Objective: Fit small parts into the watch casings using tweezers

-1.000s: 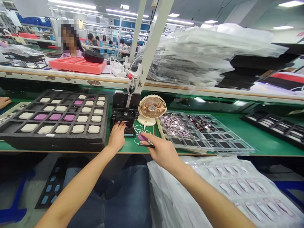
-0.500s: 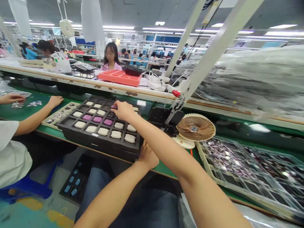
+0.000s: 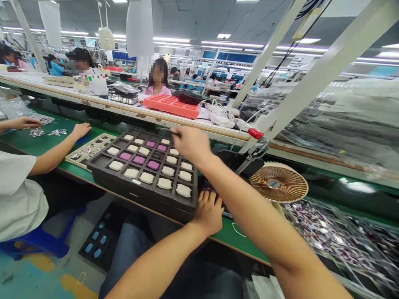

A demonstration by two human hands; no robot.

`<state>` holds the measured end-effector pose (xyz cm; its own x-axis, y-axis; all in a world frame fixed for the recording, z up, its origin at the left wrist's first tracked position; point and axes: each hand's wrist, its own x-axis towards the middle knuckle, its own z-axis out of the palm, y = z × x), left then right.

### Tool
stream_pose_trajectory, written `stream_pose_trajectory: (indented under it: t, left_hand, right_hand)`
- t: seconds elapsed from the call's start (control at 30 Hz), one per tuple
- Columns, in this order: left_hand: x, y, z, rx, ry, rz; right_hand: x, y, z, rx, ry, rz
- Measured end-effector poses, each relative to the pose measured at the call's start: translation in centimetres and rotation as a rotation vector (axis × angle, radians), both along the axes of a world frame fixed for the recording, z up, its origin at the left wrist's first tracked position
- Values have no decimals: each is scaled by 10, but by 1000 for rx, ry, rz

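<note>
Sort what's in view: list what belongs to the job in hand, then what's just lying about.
Seems part of the job:
- black tray with purple pieces and pale pieces
- thin dark tool in the right hand

Probably just lying about:
- fan
- orange tray on the shelf
- white cables beside it

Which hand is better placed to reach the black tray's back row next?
Probably your right hand: it is at the back right corner of the black tray, whereas your left hand is beside the front right corner.
</note>
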<state>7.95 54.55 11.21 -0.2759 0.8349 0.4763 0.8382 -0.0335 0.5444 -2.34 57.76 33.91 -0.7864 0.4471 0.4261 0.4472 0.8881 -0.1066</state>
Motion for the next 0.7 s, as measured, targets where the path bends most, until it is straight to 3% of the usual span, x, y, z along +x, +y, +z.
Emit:
stream_pose_trajectory:
  t: [0.1, 0.17, 0.27, 0.33, 0.4, 0.47, 0.63, 0.7]
  left_hand:
    - [2, 0, -2, -13, 67, 25]
    - [5, -2, -1, -7, 89, 40]
    - [11, -11, 0, 6, 109, 58]
    - [15, -21, -2, 4, 126, 60]
    - [17, -33, -6, -11, 154, 55]
    - [18, -44, -12, -30, 189, 47]
    - [19, -55, -18, -73, 238, 57]
    - [20, -54, -18, -78, 236, 64]
  right_hand:
    - [81, 33, 35, 255, 433, -119]
    - [121, 63, 55, 301, 552, -192]
    - [148, 106, 70, 98, 380, -373]
    - [148, 125, 71, -110, 209, -380]
    - [144, 130, 65, -223, 145, -304]
    - [145, 121, 54, -218, 200, -245]
    - [186, 74, 0, 70, 655, 6]
    - [206, 59, -29, 97, 692, 59]
